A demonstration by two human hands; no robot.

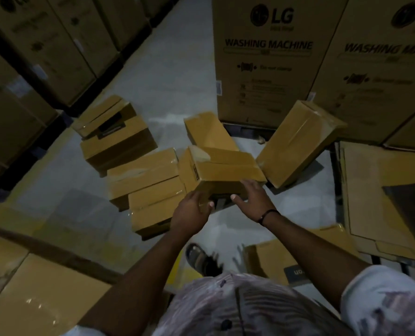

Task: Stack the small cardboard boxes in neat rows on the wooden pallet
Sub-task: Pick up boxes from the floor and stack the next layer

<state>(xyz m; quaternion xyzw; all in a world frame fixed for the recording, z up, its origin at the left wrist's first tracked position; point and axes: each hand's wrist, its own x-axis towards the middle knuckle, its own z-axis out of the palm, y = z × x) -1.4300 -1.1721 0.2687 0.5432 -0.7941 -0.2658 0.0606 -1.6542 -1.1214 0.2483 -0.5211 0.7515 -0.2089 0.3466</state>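
I hold a small brown cardboard box (222, 172) tilted above the grey floor. My left hand (192, 210) grips its near lower left corner. My right hand (250, 197) grips its near right end, thumb on the front face. Left of it, a low stack of small boxes (148, 185) lies on the floor. Two more small boxes (115, 134) sit farther back left, and one box (207, 130) lies right behind the held one. A longer box (298, 141) leans tilted at the right. No wooden pallet is clearly visible.
Tall washing machine cartons (264, 59) stand at the back right, and more big cartons (44, 44) line the left. Flat cardboard (381, 190) lies at the right, large boxes (39, 294) at the near left. My sandalled foot (199, 259) stands below the hands.
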